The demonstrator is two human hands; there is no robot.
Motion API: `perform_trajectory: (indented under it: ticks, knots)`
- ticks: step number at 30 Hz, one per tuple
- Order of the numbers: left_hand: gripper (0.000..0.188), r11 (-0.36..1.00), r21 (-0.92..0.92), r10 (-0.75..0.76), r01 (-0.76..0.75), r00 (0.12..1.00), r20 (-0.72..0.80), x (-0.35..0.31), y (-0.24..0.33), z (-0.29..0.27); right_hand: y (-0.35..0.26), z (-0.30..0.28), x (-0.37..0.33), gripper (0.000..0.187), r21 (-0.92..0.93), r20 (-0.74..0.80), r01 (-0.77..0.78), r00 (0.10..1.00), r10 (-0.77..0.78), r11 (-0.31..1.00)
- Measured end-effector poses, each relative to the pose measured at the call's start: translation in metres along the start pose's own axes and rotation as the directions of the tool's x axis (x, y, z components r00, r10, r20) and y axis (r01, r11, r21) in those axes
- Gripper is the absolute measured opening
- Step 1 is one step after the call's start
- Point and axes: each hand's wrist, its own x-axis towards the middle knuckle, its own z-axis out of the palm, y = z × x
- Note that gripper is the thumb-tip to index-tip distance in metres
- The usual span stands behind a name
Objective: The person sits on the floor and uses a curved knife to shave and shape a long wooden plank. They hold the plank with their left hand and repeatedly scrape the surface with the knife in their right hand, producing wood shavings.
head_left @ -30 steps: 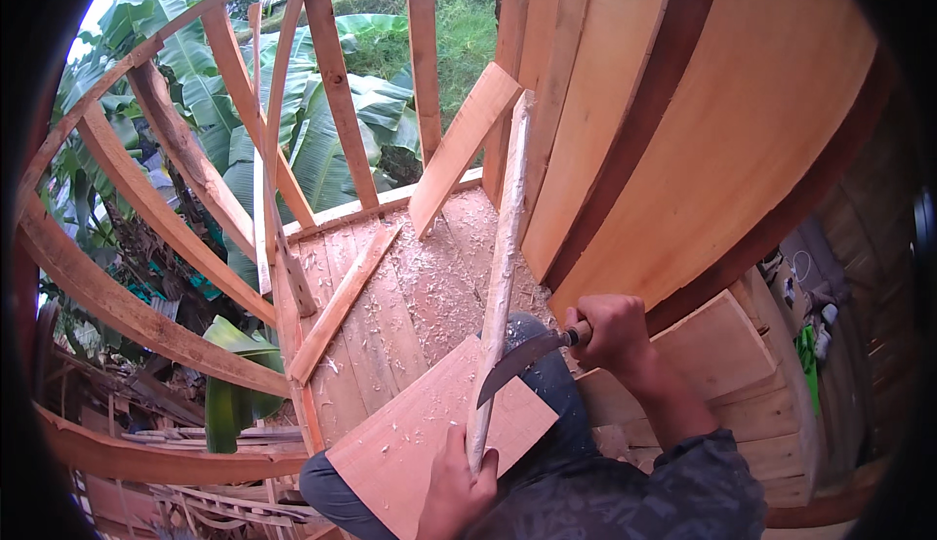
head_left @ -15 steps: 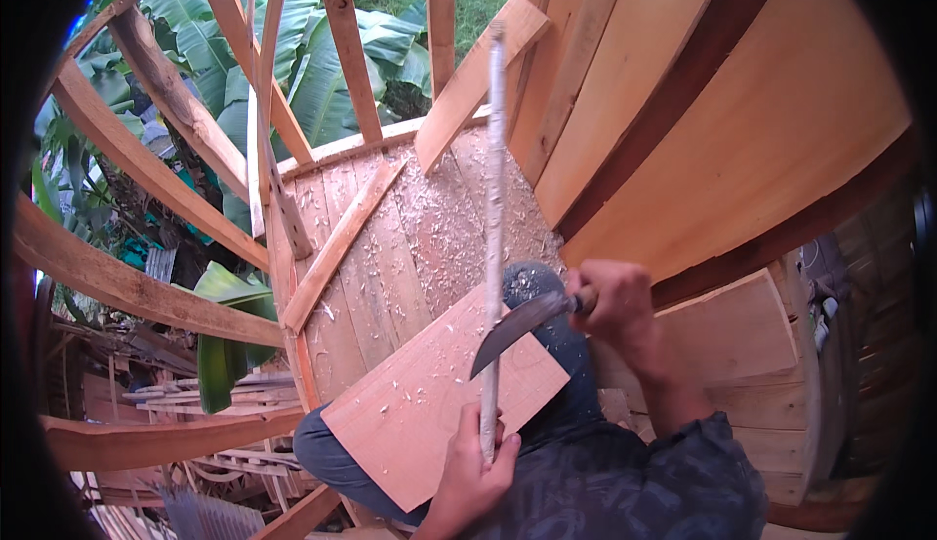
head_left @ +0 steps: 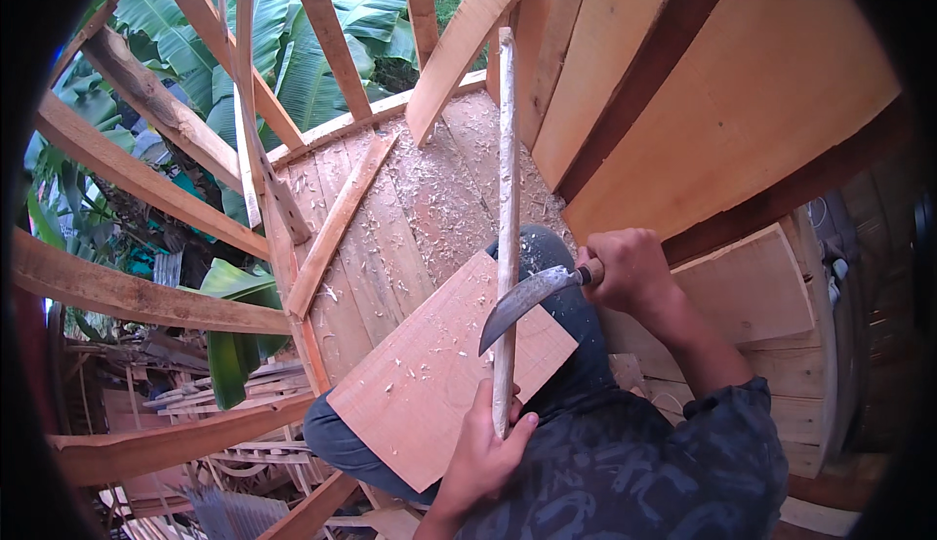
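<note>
A long, pale peeled stick (head_left: 507, 160) stands nearly upright in view, its low end gripped by my left hand (head_left: 488, 442). My right hand (head_left: 630, 265) is closed round the wooden handle of a curved machete (head_left: 522, 304). The dark blade crosses in front of the stick, above my left hand; whether its edge bites into the wood I cannot tell. Under the stick, a flat wooden board (head_left: 420, 374) rests across my lap, with a few pale shavings on it.
Wood shavings (head_left: 439, 199) litter the plank floor ahead. Curved timber ribs (head_left: 146, 291) rise at the left, and a loose batten (head_left: 342, 223) lies on the floor. Tall planked sides (head_left: 761, 101) close in the right. Scrap timber lies low at the left.
The view has shifted slightly. The stick leans a little differently, and the machete stays across it at much the same height. Both hands keep their holds.
</note>
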Motion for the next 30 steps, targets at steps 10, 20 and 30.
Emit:
perform_trajectory:
  ticks: [10,20,30]
  knots:
    - [0.034,1.000,-0.014,-0.022,0.022,1.000,-0.007,-0.006,0.006,-0.001,0.003,-0.001,0.018,0.019,-0.068,-0.023,-0.148,0.989,0.147,0.987]
    - [0.034,0.974,-0.224,-0.046,0.042,0.999,-0.015,-0.025,0.006,-0.011,-0.006,-0.008,0.011,0.025,0.127,0.057,-0.273,0.962,0.268,0.954]
    - [0.032,0.999,0.038,-0.008,0.012,0.994,-0.111,-0.026,-0.002,-0.007,-0.027,0.025,0.017,0.013,0.106,-0.039,0.030,0.999,-0.026,0.994]
